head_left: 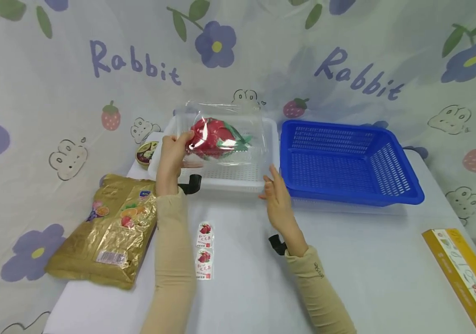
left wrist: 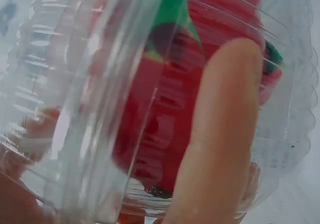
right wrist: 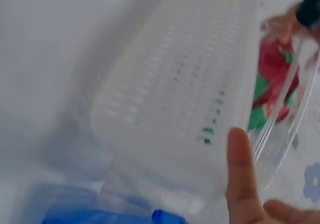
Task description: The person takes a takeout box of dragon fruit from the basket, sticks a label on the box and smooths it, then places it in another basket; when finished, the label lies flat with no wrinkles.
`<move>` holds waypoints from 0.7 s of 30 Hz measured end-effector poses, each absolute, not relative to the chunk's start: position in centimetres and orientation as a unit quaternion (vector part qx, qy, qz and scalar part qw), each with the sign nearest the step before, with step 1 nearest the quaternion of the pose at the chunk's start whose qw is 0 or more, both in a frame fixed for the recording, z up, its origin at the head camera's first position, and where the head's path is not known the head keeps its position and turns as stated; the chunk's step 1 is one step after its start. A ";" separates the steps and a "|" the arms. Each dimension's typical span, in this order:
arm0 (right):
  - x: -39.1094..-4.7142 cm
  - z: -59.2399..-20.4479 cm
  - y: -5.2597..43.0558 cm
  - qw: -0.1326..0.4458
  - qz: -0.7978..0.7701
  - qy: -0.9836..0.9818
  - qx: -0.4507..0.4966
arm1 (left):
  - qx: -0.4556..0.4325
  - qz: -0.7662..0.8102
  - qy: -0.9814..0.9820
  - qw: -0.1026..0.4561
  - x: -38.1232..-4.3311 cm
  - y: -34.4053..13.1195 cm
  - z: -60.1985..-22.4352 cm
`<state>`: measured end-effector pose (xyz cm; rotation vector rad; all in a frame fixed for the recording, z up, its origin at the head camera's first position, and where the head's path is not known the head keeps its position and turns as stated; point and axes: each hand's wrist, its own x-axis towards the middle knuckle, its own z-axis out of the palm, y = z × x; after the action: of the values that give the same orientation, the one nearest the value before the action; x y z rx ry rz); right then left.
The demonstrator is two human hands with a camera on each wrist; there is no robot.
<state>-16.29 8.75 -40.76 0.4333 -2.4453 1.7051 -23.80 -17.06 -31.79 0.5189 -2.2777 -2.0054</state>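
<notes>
Head view: the clear, ridged plastic clamshell box (head_left: 238, 121) is held up over the white perforated plastic basket (head_left: 229, 183), its long axis running left to right; the left hand (head_left: 171, 155) is nearer, gripping the box's left end, with one digit flat along the clear wall in the left wrist view and other fingers showing through the plastic; the right hand (head_left: 278, 197) holds nothing, its fingers loosely extended just by the basket's front right corner, below and nearer the person than the box's right end; whether a fingertip touches the rim I cannot tell. Inside the box lies a glossy red dragon fruit with green scales (head_left: 212, 134), its long axis matching the box's; the walls are thin, shiny and scalloped; to the right stands a blue rectangular basket of slotted plastic (head_left: 329, 169); at left slumps a crinkled gold foil bag (head_left: 112, 227).
</notes>
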 end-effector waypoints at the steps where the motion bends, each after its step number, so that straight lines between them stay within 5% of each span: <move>1: -16.3 -40.4 9.1 0.077 0.595 -0.789 0.130 | 0.171 -0.655 -0.735 0.034 -23.2 -17.0 -32.1; 13: -15.9 -38.1 11.7 0.116 0.675 -0.720 0.116 | 0.069 -0.730 -0.677 0.065 -18.3 -14.5 -33.3; 21: -15.0 -37.6 12.1 0.208 0.707 -0.668 0.102 | 0.032 -0.699 -0.714 0.036 -15.3 -12.2 -32.8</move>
<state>-14.99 12.07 -37.64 0.2852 -1.8594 1.9674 -15.33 -12.16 -32.77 0.0996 -2.1917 -2.1455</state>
